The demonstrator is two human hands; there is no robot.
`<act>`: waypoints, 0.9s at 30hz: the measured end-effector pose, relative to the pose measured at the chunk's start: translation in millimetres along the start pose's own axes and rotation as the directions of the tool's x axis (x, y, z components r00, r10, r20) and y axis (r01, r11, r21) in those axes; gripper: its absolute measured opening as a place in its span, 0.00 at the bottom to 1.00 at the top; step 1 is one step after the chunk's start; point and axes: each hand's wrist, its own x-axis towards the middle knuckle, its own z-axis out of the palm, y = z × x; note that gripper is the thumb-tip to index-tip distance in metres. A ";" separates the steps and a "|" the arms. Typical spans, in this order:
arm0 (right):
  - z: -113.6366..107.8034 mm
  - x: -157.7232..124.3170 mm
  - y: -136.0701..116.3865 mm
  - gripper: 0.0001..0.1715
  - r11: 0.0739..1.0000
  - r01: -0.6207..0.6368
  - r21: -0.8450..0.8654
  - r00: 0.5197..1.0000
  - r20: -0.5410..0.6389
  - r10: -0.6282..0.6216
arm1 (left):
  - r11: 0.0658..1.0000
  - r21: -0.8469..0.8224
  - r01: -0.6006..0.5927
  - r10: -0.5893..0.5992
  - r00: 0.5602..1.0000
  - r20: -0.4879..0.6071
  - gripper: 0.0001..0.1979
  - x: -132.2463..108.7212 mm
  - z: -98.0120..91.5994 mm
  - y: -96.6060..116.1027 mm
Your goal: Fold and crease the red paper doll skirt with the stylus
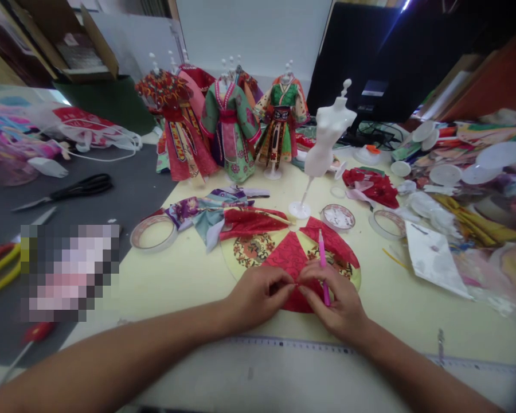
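Observation:
My left hand [258, 297] pinches the narrow tip of a red patterned fabric wedge [290, 258] between its fingertips. My right hand [333, 301] holds a pink pen [323, 267] upright, and its fingertips meet my left hand's at the wedge. The wedge lies on a round paper pattern [249, 250] with floral panels. Further red wedges rest on this circle, including a glittery one [251, 222] at the far side and another [329, 241] at the right. My hands hide the circle's near edge.
The pale yellow table [184, 292] holds several dressed miniature mannequins, a bare white dress form [327, 140], tape rolls [153, 233] and fabric scraps. Black scissors [62, 192] lie on a dark mat [133, 166] at the left. A metal ruler [292, 344] runs along the near side.

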 end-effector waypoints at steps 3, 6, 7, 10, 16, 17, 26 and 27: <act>1.1 -0.1 0.0 0.09 1.000 0.002 0.012 1.000 0.005 -0.002 | 0.998 0.048 -0.030 0.030 0.999 -0.014 0.07 -0.9 1.0 -0.3; 1.9 -0.2 0.2 0.10 1.000 0.009 0.010 1.000 0.004 -0.009 | 0.996 0.076 -0.051 0.053 0.998 -0.022 0.07 -1.9 1.5 0.7; 2.0 -0.3 0.3 0.10 1.000 0.013 0.009 1.000 0.004 -0.013 | 0.995 0.083 -0.056 0.058 0.998 -0.023 0.07 -2.0 1.5 1.1; 2.6 -0.6 1.1 0.09 1.000 0.015 0.008 1.000 0.013 -0.015 | 0.993 0.095 -0.070 0.072 0.997 -0.021 0.07 -2.2 1.1 2.1; 4.9 -2.2 2.8 0.10 1.000 -0.002 0.010 1.000 0.017 0.002 | 0.994 0.095 -0.058 0.062 0.997 -0.041 0.07 -1.5 2.1 0.2; 5.0 -2.2 2.7 0.10 1.000 -0.001 0.011 1.000 0.017 0.001 | 0.995 0.084 -0.055 0.060 0.997 -0.050 0.07 -1.5 2.6 -0.3; 3.9 -1.0 0.1 0.09 1.000 0.005 -0.007 1.000 0.004 -0.005 | 0.997 0.046 -0.060 0.063 0.996 -0.068 0.09 -2.1 3.0 -0.9; 3.7 -1.1 0.2 0.09 1.000 0.005 -0.003 1.000 0.006 -0.005 | 0.997 0.041 -0.066 0.069 0.995 -0.066 0.09 -2.1 2.7 -0.7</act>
